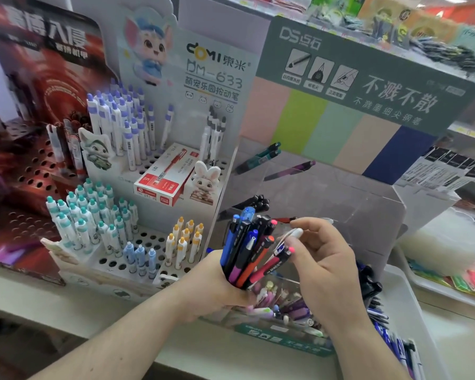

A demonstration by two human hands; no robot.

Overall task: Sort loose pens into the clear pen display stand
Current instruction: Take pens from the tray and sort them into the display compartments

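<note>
Bunch of loose pens (247, 253) sits low centre of frame, upright in the left hand (217, 286). Left grip: fingers curled round the lower barrels, tips fanned upward. Colours visible: blue, black, purple, orange, red, pink clickers.

Right hand (324, 259) is just right of the bunch, touching it. Right grip: thumb and fingers pinching a white-barrelled pen (291, 237) at the top of the bunch; cannot tell whether it is clear of the others.

Clear pen display stand (327, 193) is directly behind and under both hands, centre to right of frame. Tiered transparent compartments. Lower front compartment holds a jumble of pastel and purple pens (280, 303) lying flat. Black pens (255, 202) stick out of a middle tier just above the bunch. Upper tier: teal pens (261, 157) and one purple pen (291, 170), each tilted. Green backboard (368, 78) with colour stripes rises behind it.

Right edge: white tray (406, 311) with dark and blue pens, partly hidden by the right forearm.

Left of the stand: white perforated display (148, 237) with upright teal-, purple-, yellow- and blue-capped pens; a red-and-white pen box (162, 182) lies on its middle step. Far left: red display (39, 105), blurred.

All on a pale bench (66, 311).
</note>
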